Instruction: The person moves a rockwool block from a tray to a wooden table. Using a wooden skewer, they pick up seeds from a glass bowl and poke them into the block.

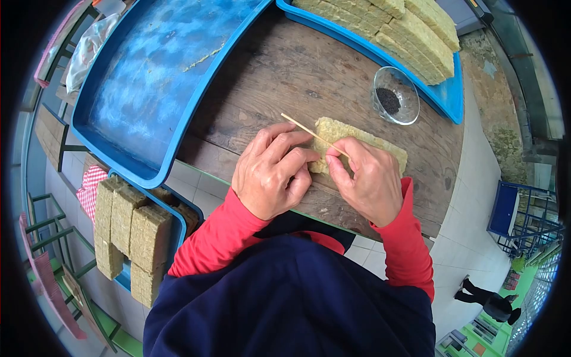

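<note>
Head view, right hand [370, 181] – thin stick [314, 135], fibrous slab [357, 143]

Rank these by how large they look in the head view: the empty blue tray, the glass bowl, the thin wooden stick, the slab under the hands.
1. empty blue tray
2. slab, partly hidden by the hands
3. glass bowl
4. thin wooden stick, long but very slim

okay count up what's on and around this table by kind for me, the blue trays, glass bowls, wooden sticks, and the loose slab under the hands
Blue trays: 3, a big bare one, one with stacked slabs, one lower down with slabs
Glass bowls: 1, dark seeds inside
Wooden sticks: 1, held by the right hand
Loose slabs on the table: 1, steadied by the left hand
Total: 6
</note>
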`<action>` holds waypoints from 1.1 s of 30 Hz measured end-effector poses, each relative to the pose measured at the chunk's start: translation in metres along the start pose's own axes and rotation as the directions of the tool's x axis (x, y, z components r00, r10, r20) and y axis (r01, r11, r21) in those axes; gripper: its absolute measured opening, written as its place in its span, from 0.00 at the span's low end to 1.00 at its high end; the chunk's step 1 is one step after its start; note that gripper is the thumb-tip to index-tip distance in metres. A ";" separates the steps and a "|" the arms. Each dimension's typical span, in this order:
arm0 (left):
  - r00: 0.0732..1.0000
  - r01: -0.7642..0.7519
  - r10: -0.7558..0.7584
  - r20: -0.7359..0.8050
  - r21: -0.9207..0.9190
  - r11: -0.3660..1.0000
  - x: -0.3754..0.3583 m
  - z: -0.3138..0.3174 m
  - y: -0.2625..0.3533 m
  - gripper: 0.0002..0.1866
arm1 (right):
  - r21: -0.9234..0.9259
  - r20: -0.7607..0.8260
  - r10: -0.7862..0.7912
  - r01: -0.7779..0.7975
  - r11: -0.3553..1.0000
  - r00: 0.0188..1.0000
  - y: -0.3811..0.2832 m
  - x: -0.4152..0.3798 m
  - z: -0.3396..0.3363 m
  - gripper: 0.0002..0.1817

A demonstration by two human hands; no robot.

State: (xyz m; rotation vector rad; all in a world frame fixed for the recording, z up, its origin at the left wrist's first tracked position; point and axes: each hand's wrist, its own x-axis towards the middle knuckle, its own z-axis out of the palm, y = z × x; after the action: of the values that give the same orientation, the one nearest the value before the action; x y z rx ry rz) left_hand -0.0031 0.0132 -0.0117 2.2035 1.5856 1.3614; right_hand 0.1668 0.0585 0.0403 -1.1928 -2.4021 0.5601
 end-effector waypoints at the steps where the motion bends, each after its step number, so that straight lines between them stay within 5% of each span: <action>1: 1.000 0.007 -0.007 0.005 0.002 1.000 0.000 0.000 0.001 0.12 | -0.001 0.001 0.005 -0.005 1.000 1.000 0.000 0.000 0.000 0.04; 33: 0.999 0.021 -0.022 0.026 0.033 0.999 0.002 -0.002 0.004 0.12 | 0.026 -0.113 0.121 -0.118 0.993 0.986 0.015 -0.002 -0.018 0.06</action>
State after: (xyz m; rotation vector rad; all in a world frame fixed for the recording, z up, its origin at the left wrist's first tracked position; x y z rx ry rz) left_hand -0.0018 0.0123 -0.0068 2.2073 1.6290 1.3038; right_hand 0.1870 0.0681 0.0476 -1.3306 -2.2360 0.5343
